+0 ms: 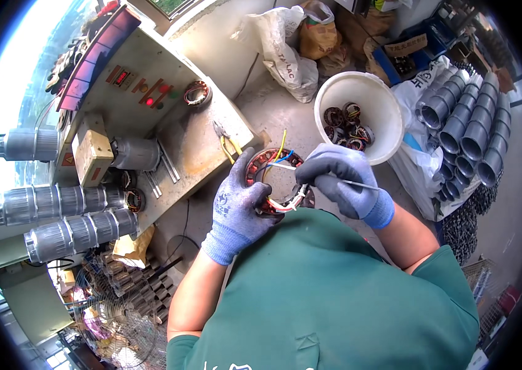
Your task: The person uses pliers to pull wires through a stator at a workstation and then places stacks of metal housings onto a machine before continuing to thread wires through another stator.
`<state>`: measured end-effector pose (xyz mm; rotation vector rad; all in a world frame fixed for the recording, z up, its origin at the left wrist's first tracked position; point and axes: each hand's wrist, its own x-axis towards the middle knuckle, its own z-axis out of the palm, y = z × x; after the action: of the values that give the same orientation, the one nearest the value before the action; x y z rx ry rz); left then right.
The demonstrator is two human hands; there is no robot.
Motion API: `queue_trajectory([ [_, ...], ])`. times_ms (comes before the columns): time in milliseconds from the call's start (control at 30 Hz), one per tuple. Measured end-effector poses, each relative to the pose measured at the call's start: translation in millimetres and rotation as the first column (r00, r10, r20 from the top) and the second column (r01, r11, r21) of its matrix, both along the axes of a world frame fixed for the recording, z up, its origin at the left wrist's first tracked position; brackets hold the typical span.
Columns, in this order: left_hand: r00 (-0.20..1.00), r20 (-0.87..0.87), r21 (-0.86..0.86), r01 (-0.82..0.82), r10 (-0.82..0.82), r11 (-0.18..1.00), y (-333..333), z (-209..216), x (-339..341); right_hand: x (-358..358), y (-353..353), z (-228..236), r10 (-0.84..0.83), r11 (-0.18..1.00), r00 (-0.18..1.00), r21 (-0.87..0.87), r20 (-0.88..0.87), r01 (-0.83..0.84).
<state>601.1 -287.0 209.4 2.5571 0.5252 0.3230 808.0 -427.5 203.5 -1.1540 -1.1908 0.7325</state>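
Note:
A ring-shaped motor stator (254,165) with reddish windings is held in front of my chest. My left hand (239,206), in a grey-blue glove, grips its left side with the thumb over the near rim. Yellow and blue lead wires (281,145) stick up from the far side, and white sleeving or cord (297,198) runs along the near right. At the right rim, my gloved right hand (344,182) is closed, its fingertips by the white strand. A thin, pale rod-like tool (363,184) sticks out of that hand to the right; its other end is hidden.
On the left, a workbench (202,132) carries another stator (197,94), yellow-handled pliers (229,147) and grey motor housings (70,203). Ahead stands a white tub (390,132) holding several stators. Stacked grey housings (474,139) lie at the right, white sacks (285,55) behind.

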Motion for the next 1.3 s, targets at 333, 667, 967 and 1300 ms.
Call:
queue_trajectory([
  [333, 0.995, 0.045, 0.178, 0.082, -0.091, 0.981, 7.3, 9.1, 7.3, 3.5, 8.2, -1.7, -0.096, 0.994, 0.968, 0.074, 0.233, 0.08],
  [667, 0.996, 0.019, 0.228, 0.083, -0.089, 0.97, 4.8, 9.9, 2.8, -4.3, 7.1, 9.6, -0.153, 0.988, 0.964, 0.021, 0.217, 0.152],
  [967, 0.994, -0.048, 0.285, 0.109, -0.099, 0.952, 2.4, 7.0, 3.4, -12.3, 12.3, 21.1, -0.156, 0.984, 0.875, -0.001, 0.458, 0.176],
  [1300, 0.99, -0.097, 0.273, 0.126, -0.103, 0.954, 5.2, 1.0, 1.2, -6.0, 8.4, 18.0, -0.113, 0.972, 0.79, -0.096, 0.602, 0.213],
])
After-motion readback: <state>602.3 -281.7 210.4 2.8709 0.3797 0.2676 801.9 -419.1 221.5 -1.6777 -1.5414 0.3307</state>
